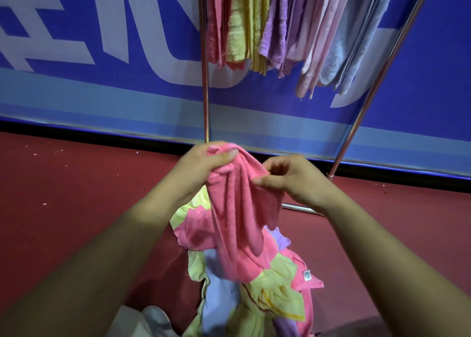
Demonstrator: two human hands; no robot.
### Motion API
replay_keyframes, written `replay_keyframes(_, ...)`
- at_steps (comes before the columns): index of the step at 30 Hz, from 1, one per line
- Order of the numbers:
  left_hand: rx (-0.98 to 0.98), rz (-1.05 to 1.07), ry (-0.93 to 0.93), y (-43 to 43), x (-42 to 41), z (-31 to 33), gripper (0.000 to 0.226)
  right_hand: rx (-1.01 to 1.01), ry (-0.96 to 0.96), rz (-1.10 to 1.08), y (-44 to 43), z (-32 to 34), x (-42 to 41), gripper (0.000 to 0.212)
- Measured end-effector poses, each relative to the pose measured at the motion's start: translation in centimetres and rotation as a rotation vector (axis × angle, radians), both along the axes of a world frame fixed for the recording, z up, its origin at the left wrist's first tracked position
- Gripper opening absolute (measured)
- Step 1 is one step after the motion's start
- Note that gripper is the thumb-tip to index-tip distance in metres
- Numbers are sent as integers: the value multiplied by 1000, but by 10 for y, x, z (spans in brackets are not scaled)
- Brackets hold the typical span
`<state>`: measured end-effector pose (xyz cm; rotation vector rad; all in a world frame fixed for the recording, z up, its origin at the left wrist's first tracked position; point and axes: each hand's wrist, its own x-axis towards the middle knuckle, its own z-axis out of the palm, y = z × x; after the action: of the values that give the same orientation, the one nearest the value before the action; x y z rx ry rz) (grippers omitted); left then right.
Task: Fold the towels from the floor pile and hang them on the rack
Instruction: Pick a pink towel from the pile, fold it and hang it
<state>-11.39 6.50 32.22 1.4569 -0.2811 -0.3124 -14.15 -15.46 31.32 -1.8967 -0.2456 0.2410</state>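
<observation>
head: crumpled pink towel (237, 209) bunched, hanging unfolded.

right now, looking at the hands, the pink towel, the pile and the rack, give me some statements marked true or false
1. The left hand and the right hand both grip the pink towel. True.
2. The pink towel is folded flat. False: it hangs bunched and crumpled from the hands.
3. Hung towels are on the rack. True.
4. No pile is left on the floor. False: yellow, pink, blue and purple towels lie heaped below the hands.
5. The floor is green. False: it is red.
</observation>
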Motion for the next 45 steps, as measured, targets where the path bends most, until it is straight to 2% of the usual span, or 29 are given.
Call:
replay_keyframes(3,-258,165,133,1,8,2,10,-252,-7,79,-7,-11,3,16)
replay_keyframes(5,-378,296,236,3,14,2,13,-273,-44,12,-10,-16,6,13)
replay_keyframes(7,-397,386,297,7,19,-3,16,-203,-60,-95,-13,-14,8,9)
replay_keyframes(9,-168,453,231,14,21,-10,16,-160,-59,-184,-16,-12,11,12)
replay_keyframes(11,195,522,90,20,22,-16,16,-192,-123,-273,-20,-14,14,13)
replay_keyframes(13,479,568,-88,26,23,-17,13,-211,-180,-356,-25,-16,17,13)
replay_keyframes(17,905,517,-331,31,20,-14,8,-291,-267,-407,-29,-16,17,12)
replay_keyframes(20,997,489,-414,34,22,-19,12,-354,-292,-427,-30,-16,17,13)
replay_keyframes(25,1068,417,-515,43,28,-27,11,-592,-271,-397,-40,-20,20,13)
replay_keyframes(31,1301,297,-383,46,29,-37,19,-641,-252,-471,-52,-28,25,11)
replay_keyframes(34,1185,143,-391,45,30,-33,16,-621,-271,-516,-53,-30,25,14)
replay_keyframes(36,946,91,-366,41,27,-26,6,-547,-284,-549,-53,-28,24,19)
replay_keyframes(39,490,56,-174,32,17,-12,13,-376,-278,-562,-49,-24,23,22)
replay_keyframes(41,289,-19,-70,24,9,-2,15,-276,-244,-550,-44,-21,22,19)
replay_keyframes(44,196,-151,-39,16,2,4,29,-128,-191,-524,-32,-17,19,5)
replay_keyframes(45,201,-162,-46,15,1,4,35,-78,-178,-514,-28,-15,17,10)
